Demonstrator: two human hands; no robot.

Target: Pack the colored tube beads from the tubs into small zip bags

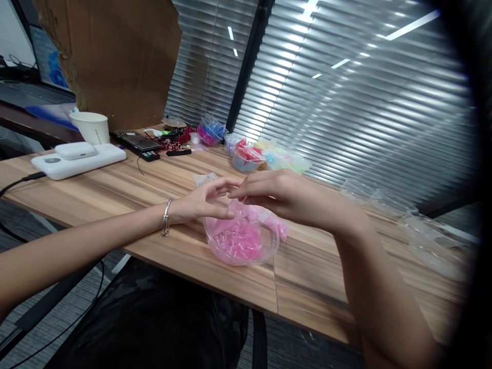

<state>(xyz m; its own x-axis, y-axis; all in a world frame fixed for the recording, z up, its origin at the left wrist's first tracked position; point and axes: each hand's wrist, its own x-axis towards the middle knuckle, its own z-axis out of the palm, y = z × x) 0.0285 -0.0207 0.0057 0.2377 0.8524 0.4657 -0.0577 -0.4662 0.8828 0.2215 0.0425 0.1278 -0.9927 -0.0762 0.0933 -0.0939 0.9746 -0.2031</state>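
A clear round bowl (273, 250) of pink translucent pieces (240, 241) stands near the table's front edge. Over its far left rim is my left hand (205, 201), thumb and fingers curved apart around something pink that I cannot make out. My right hand (269, 189) arches above the bowl's far side, palm down, its fingertips meeting those of my left hand. What the right fingers hold, if anything, is hidden. Pink plastic wrapping (279, 225) lies behind the bowl, partly under the right hand.
Bowls with red (248, 154) and blue-pink pieces (210, 132) stand at the back. Clear empty containers (434, 241) lie on the right. A paper cup (91, 128), a white power bank (79, 161), a remote (149, 155) and a cardboard sheet (119, 61) are on the left.
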